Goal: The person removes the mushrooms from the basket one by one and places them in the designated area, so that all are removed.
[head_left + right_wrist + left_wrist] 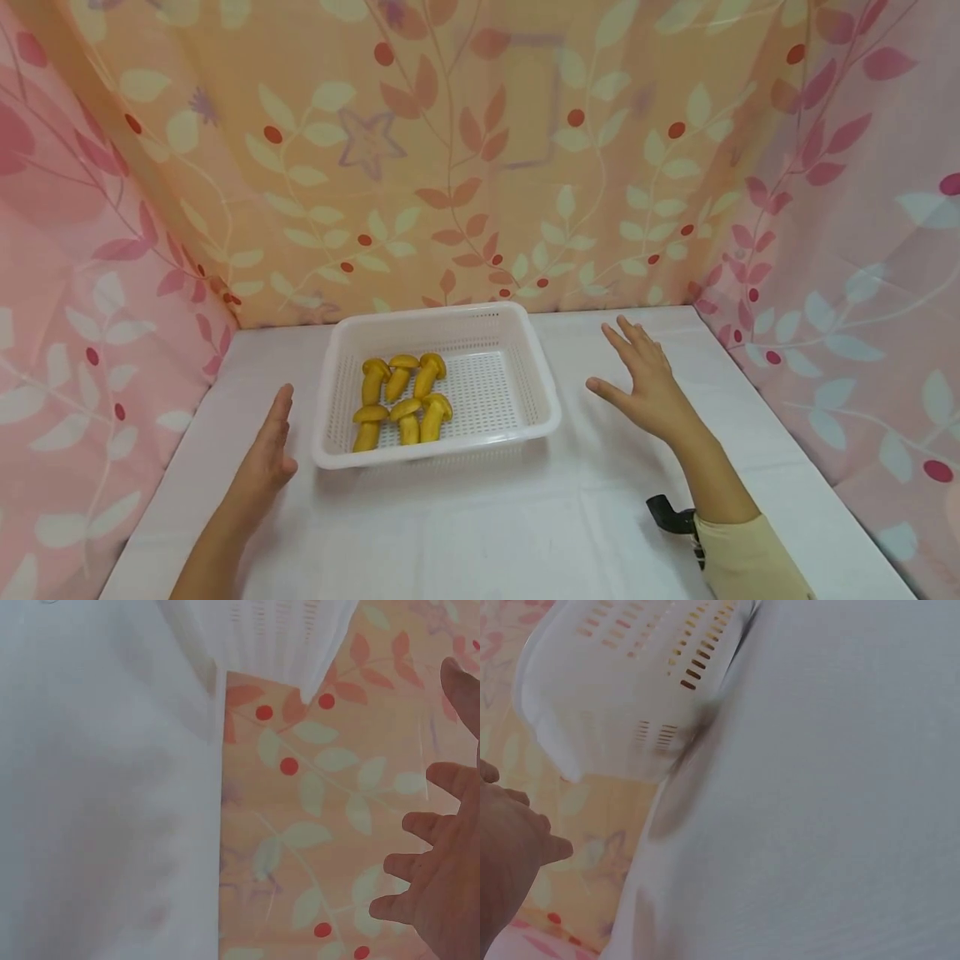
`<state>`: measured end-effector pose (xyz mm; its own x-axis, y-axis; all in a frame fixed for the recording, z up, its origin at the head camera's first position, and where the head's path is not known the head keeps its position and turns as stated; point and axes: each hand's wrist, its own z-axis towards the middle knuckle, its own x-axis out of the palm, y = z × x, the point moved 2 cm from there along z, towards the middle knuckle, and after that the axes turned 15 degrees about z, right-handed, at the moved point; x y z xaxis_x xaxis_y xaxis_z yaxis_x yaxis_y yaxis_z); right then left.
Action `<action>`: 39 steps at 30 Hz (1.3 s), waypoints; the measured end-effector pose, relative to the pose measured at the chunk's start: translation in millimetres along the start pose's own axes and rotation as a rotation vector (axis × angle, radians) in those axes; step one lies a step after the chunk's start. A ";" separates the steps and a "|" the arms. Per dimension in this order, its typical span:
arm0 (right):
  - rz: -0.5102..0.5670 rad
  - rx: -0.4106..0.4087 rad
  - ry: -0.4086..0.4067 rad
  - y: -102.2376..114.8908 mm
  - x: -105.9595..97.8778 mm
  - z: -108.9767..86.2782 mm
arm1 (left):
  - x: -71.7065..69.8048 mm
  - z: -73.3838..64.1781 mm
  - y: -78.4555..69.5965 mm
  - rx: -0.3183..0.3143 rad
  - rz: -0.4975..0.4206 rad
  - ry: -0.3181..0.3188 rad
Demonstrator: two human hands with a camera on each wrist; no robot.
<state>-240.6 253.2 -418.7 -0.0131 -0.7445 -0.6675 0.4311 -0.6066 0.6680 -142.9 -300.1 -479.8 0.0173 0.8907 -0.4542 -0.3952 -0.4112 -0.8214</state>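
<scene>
A white plastic basket (536, 392) with perforated sides stands on the white-covered table in the head view. Several yellow-brown mushrooms (406, 408) lie in two rows in its left half, while the right half shows bare mesh. My left hand (262, 467) is held just left of the basket, fingers straight and apart from it. To the right of the basket my right hand (648, 383) hovers with its fingers spread, holding nothing. Both wrist views show the outer wall of the basket (600, 697) and part of each hand, with a gap between.
A white cloth (480, 533) covers the table. Floral curtains hang at the back (465, 167) and along both sides, close to the table edges. A black wrist mount (671, 515) sits at the right sleeve (750, 558).
</scene>
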 end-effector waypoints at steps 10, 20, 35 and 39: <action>0.143 0.032 0.026 31.1 5.9 23.4 | 8.1 -2.0 -2.7 -0.053 -0.214 -0.013; 0.240 0.055 0.053 63.7 4.0 52.5 | 23.0 0.8 1.2 -0.128 -0.240 0.017; 0.395 0.151 0.140 99.4 17.9 101.5 | 31.2 -0.5 4.0 -0.087 -0.269 -0.031; 0.425 0.121 0.159 110.5 25.5 114.8 | 33.3 -0.9 6.2 -0.088 -0.290 -0.029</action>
<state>-296.8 135.2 -324.2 0.2848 -0.8876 -0.3619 0.2597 -0.2920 0.9205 -143.9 -273.2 -500.4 0.0906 0.9781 -0.1875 -0.2967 -0.1532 -0.9426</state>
